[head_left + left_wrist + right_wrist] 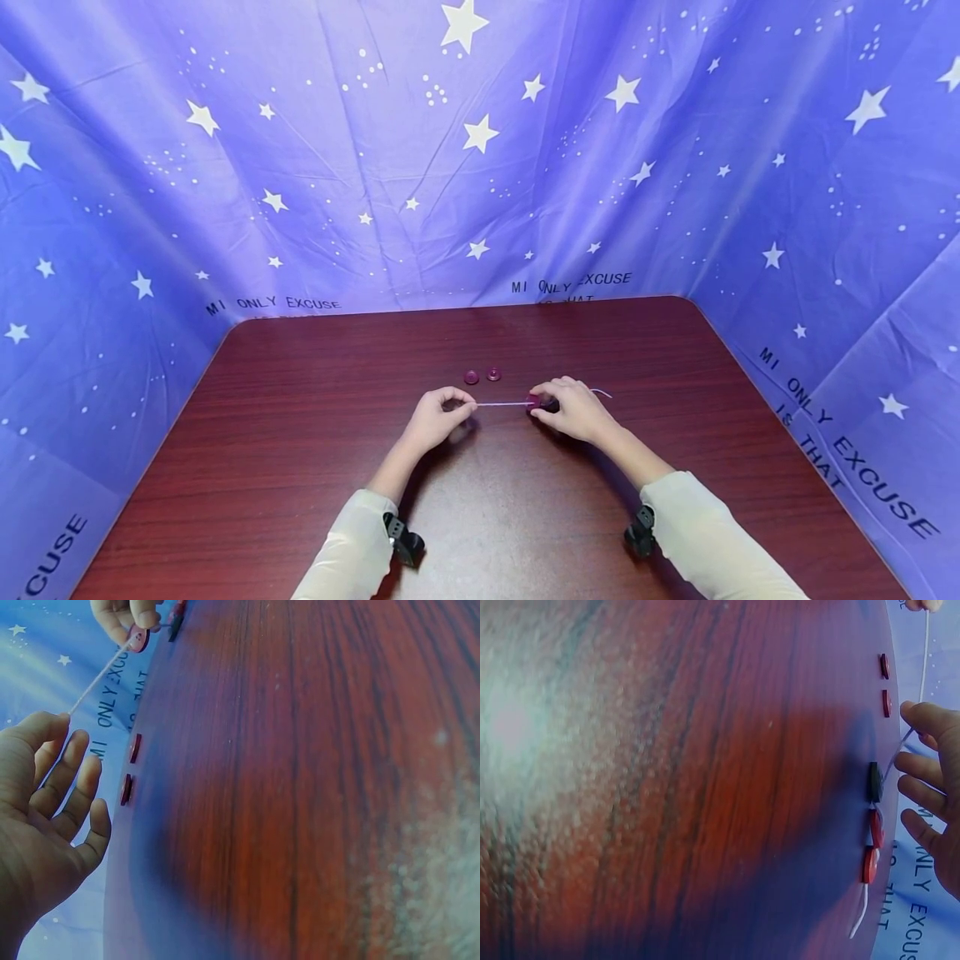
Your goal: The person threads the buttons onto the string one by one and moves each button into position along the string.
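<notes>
My left hand [437, 417] pinches one end of a thin white string [501, 404] between thumb and forefinger. The string runs taut to a dark red button [139, 639], whose small holes show in the left wrist view. My right hand [577, 410] pinches this button, thumb and forefinger on it. Beyond that hand, in the right wrist view, the string carries a black button [875, 782] and two red buttons [871, 864] close together at the tabletop. A loose tail of string [860, 915] trails past them.
Two loose dark red buttons [471, 377] lie side by side on the brown wooden table [315, 433], just beyond my hands. A blue-purple curtain with white stars [420, 167] hangs around the table's back and sides.
</notes>
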The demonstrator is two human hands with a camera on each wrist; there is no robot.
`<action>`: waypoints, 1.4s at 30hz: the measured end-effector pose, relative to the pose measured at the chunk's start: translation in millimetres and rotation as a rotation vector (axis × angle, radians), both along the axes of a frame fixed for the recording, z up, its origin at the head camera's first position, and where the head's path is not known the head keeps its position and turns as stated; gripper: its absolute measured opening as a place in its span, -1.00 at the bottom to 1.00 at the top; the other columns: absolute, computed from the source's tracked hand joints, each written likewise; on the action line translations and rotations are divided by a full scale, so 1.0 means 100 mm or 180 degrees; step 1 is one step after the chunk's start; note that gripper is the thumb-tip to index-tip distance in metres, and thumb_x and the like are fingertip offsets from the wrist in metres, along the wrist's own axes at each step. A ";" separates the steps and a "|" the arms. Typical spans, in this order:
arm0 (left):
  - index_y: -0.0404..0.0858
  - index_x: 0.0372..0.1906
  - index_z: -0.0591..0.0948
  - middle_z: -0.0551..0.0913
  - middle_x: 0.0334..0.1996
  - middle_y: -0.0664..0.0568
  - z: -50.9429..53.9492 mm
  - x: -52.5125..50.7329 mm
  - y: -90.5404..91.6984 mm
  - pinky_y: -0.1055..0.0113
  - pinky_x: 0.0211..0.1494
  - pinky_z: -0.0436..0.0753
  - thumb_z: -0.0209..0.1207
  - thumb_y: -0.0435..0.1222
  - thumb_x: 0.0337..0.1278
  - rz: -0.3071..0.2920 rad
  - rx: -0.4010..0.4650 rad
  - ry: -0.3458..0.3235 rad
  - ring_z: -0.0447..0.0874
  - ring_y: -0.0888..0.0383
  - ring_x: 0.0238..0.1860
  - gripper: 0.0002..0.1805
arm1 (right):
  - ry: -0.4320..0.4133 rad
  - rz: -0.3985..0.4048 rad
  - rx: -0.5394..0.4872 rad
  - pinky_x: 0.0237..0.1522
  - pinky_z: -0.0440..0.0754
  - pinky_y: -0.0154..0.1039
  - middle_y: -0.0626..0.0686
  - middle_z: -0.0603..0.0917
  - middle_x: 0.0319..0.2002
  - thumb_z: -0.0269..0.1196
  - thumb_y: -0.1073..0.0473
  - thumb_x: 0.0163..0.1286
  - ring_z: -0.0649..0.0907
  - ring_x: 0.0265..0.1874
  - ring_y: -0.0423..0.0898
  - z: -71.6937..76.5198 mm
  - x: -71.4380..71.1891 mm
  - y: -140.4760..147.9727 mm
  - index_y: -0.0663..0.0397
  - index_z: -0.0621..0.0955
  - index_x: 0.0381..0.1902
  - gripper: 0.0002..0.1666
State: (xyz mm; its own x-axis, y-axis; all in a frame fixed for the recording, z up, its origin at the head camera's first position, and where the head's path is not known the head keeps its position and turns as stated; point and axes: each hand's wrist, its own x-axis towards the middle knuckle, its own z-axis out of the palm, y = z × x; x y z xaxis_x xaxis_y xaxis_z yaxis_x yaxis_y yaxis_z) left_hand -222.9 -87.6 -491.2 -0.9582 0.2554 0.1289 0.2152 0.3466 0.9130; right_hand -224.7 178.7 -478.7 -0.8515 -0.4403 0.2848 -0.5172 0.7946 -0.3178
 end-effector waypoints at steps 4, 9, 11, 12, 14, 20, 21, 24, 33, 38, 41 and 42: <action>-0.22 -0.35 0.67 0.65 -0.53 0.06 0.00 0.00 0.00 0.49 -0.39 0.51 0.26 -0.28 0.06 -0.0011 -0.0016 0.0007 0.52 0.34 -0.53 -0.91 | 0.0071 -0.0017 -0.0020 -0.19 0.48 -0.09 -0.10 0.63 -0.43 0.37 0.02 0.08 0.57 -0.30 -0.10 0.00 -0.01 0.02 -0.01 0.65 -0.17 -0.66; -0.19 -0.36 0.68 0.65 -0.52 0.08 0.02 -0.01 0.00 0.50 -0.36 0.52 0.27 -0.28 0.05 0.0009 -0.0033 -0.0045 0.52 0.36 -0.51 -0.93 | 0.0120 -0.0031 0.0009 -0.18 0.47 -0.09 -0.08 0.63 -0.43 0.38 0.02 0.08 0.56 -0.30 -0.09 0.00 -0.01 0.04 -0.01 0.65 -0.19 -0.67; -0.21 -0.36 0.68 0.65 -0.51 0.08 0.03 -0.01 0.00 0.50 -0.36 0.52 0.26 -0.28 0.05 -0.0004 -0.0007 -0.0036 0.51 0.37 -0.51 -0.92 | 0.0126 -0.0044 0.0032 -0.16 0.46 -0.10 -0.08 0.64 -0.41 0.38 0.02 0.08 0.56 -0.29 -0.08 0.00 -0.02 0.05 -0.01 0.66 -0.19 -0.68; -0.22 -0.36 0.68 0.65 -0.51 0.08 0.03 -0.01 0.00 0.49 -0.36 0.52 0.26 -0.28 0.05 -0.0007 0.0006 -0.0028 0.51 0.37 -0.51 -0.91 | 0.0122 -0.0059 0.0038 -0.15 0.46 -0.10 -0.08 0.64 -0.40 0.38 0.02 0.08 0.56 -0.28 -0.08 -0.01 -0.02 0.05 -0.02 0.66 -0.20 -0.68; -0.23 -0.36 0.67 0.65 -0.51 0.08 0.04 -0.01 0.01 0.49 -0.36 0.53 0.26 -0.28 0.05 -0.0011 0.0028 -0.0016 0.51 0.37 -0.51 -0.90 | 0.0131 -0.0084 0.0062 -0.14 0.46 -0.09 -0.08 0.65 -0.38 0.37 0.01 0.08 0.56 -0.26 -0.07 -0.01 -0.03 0.06 -0.02 0.66 -0.20 -0.68; -0.23 -0.36 0.67 0.66 -0.51 0.05 0.05 -0.01 0.01 0.49 -0.35 0.53 0.26 -0.29 0.05 0.0020 -0.0010 -0.0047 0.53 0.34 -0.51 -0.91 | 0.0106 -0.0134 0.0076 -0.11 0.46 -0.06 -0.06 0.66 -0.34 0.38 0.01 0.08 0.57 -0.21 -0.04 -0.03 -0.05 0.08 -0.01 0.67 -0.20 -0.68; -0.24 -0.36 0.67 0.66 -0.50 0.03 0.05 -0.01 0.01 0.49 -0.35 0.52 0.26 -0.29 0.05 0.0016 -0.0010 -0.0045 0.53 0.34 -0.52 -0.91 | 0.0101 -0.0135 0.0069 -0.11 0.46 -0.06 -0.05 0.66 -0.33 0.38 0.02 0.08 0.57 -0.21 -0.03 -0.04 -0.05 0.08 -0.01 0.67 -0.20 -0.68; -0.29 -0.35 0.67 0.68 -0.48 -0.07 0.13 0.04 0.02 0.52 -0.35 0.51 0.26 -0.33 0.05 0.0008 -0.0014 -0.0076 0.51 0.33 -0.51 -0.90 | 0.0116 -0.0149 0.0075 -0.12 0.47 -0.06 -0.04 0.66 -0.33 0.38 0.02 0.06 0.58 -0.21 -0.02 -0.05 -0.04 0.09 -0.01 0.67 -0.21 -0.67; -0.23 -0.36 0.68 0.67 -0.48 0.04 0.02 0.00 -0.01 0.51 -0.31 0.52 0.27 -0.28 0.04 0.0027 -0.0038 -0.0117 0.51 0.36 -0.48 -0.91 | 0.0134 -0.0188 0.0057 -0.14 0.49 -0.04 -0.03 0.67 -0.30 0.39 -0.01 0.05 0.58 -0.21 0.00 -0.13 -0.07 0.12 -0.01 0.68 -0.21 -0.66; -0.24 -0.35 0.68 0.68 -0.47 -0.02 0.01 -0.01 0.00 0.52 -0.33 0.49 0.28 -0.30 0.04 0.0027 -0.0040 -0.0094 0.49 0.34 -0.48 -0.91 | 0.0083 -0.0189 0.0067 -0.11 0.48 -0.03 0.00 0.67 -0.27 0.38 -0.02 0.07 0.58 -0.17 0.02 -0.13 -0.08 0.13 -0.02 0.68 -0.18 -0.64; -0.29 -0.34 0.68 0.68 -0.45 -0.09 0.03 0.00 0.02 0.53 -0.34 0.47 0.27 -0.33 0.04 0.0040 -0.0058 -0.0081 0.48 0.33 -0.48 -0.91 | 0.0068 -0.0190 0.0059 -0.09 0.48 -0.02 0.00 0.67 -0.25 0.38 -0.02 0.08 0.59 -0.16 0.03 -0.14 -0.09 0.14 -0.02 0.68 -0.17 -0.65; -0.31 -0.33 0.68 0.68 -0.45 -0.11 0.06 0.01 0.03 0.53 -0.34 0.47 0.26 -0.35 0.05 0.0038 -0.0062 -0.0081 0.48 0.32 -0.48 -0.90 | 0.0068 -0.0192 0.0056 -0.09 0.48 -0.02 0.00 0.67 -0.25 0.38 -0.02 0.08 0.59 -0.15 0.03 -0.14 -0.09 0.14 -0.03 0.68 -0.18 -0.65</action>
State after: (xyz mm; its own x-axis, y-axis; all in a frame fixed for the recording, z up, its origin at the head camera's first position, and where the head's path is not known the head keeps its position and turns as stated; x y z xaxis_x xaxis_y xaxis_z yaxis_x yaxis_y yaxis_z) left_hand -222.1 -84.4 -485.6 -0.9641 0.2461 0.0996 0.1878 0.3669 0.9111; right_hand -233.6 192.5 -492.8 -0.8705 -0.3935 0.2957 -0.4747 0.8300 -0.2929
